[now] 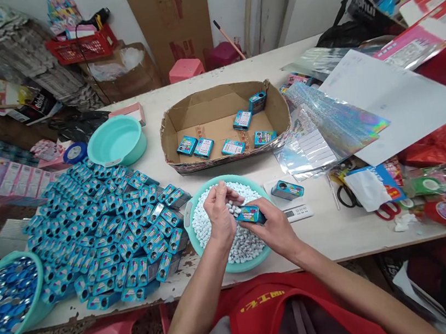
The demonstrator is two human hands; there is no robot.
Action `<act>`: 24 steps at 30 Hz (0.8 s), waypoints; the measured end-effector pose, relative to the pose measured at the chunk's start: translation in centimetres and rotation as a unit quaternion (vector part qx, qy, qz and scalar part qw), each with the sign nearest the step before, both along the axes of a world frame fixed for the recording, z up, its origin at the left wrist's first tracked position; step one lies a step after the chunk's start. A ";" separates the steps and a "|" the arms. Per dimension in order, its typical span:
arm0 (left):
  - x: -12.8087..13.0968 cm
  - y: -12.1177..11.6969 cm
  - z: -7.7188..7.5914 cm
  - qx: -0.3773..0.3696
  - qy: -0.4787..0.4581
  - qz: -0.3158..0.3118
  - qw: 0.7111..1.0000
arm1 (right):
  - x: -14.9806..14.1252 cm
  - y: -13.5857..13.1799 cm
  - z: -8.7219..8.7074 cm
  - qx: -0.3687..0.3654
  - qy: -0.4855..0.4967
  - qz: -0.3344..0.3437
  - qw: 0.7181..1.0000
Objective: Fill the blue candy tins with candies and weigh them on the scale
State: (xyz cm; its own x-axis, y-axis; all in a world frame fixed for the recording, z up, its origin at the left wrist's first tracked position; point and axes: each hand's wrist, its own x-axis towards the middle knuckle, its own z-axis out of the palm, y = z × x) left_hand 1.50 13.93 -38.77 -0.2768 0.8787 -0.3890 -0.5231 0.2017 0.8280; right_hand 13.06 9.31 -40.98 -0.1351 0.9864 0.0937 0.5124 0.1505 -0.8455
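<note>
Over a turquoise basin (189, 221) full of small white candies (245, 249), both hands meet. My right hand (277, 227) grips a small blue candy box (250, 214) printed "CARAMELO MACIZO", tipped toward the other hand. Cupped with its fingers curled, my left hand (220, 214) holds a few white candies (234, 208) against the box's end. Whether candies are inside the box is hidden. Just right of the basin, another blue box (287, 190) rests on a white digital scale (299, 212).
A heap of blue boxes (120, 231) covers the table's left side. Behind the basin, a cardboard tray (177, 165) holds several boxes. A turquoise basin (115, 140) stands back left; another basin (37, 292) holds shiny blue lids. Plastic sheets (336, 118) and scissors (347, 196) lie right.
</note>
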 end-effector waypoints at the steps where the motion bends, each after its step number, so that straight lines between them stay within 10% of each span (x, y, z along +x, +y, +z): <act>1: 0.0 0.0 0.0 0.001 0.005 -0.002 1.000 | 0.0 0.0 -0.1 -0.003 0.003 0.001 1.000; 13: -0.7 0.2 0.8 0.092 0.024 -0.017 0.995 | -0.1 0.4 0.2 0.011 0.082 -0.033 0.996; 24: -1.9 0.2 -3.4 0.036 0.122 -0.017 0.992 | 0.4 0.8 -0.7 -0.025 0.109 -0.018 0.994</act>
State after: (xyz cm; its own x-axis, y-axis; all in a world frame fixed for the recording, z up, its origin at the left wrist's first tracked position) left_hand -0.45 14.13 -42.19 -0.3241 0.9124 -0.2498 -0.3000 0.1513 0.9419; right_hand 13.41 10.12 -41.70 -0.0815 0.9943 0.0684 0.3196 0.0911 -0.9432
